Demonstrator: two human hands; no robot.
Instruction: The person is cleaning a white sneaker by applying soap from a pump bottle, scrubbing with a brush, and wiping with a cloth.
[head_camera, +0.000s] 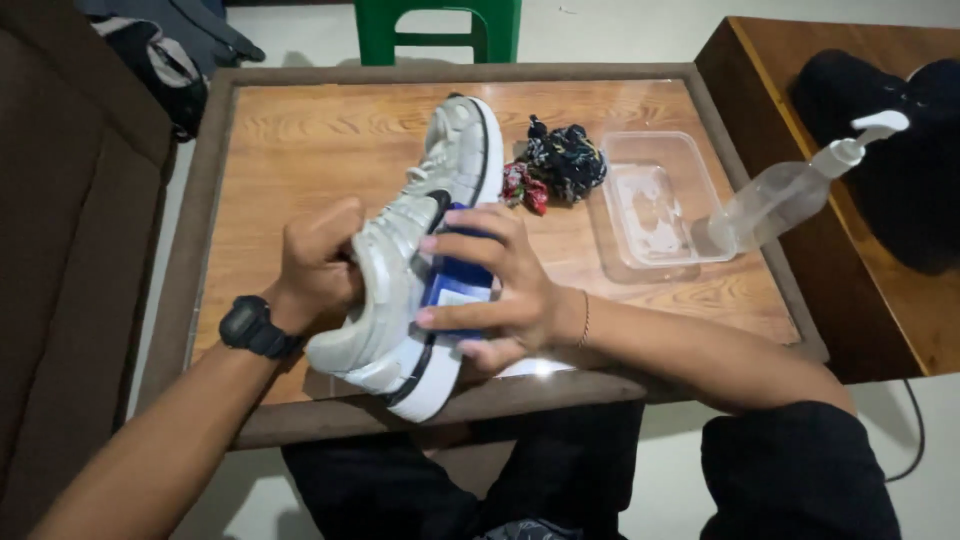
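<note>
Head view: a white and grey sports shoe with a white sole and blue inside (420, 250) is tipped on its side over the near edge of a low wooden table with a grey rim (300, 160). The left hand (315, 268), wearing a black wristwatch (250, 328), is curled tight against the shoe's top. The right hand (500, 290) has its fingers spread across the shoe's opening, pressing on it. Behind the shoe lies a bunched dark patterned cloth (562, 160). Beside it sits a clear plastic tub (655, 200). A clear spray bottle (790, 190) leans just beside the tub.
</note>
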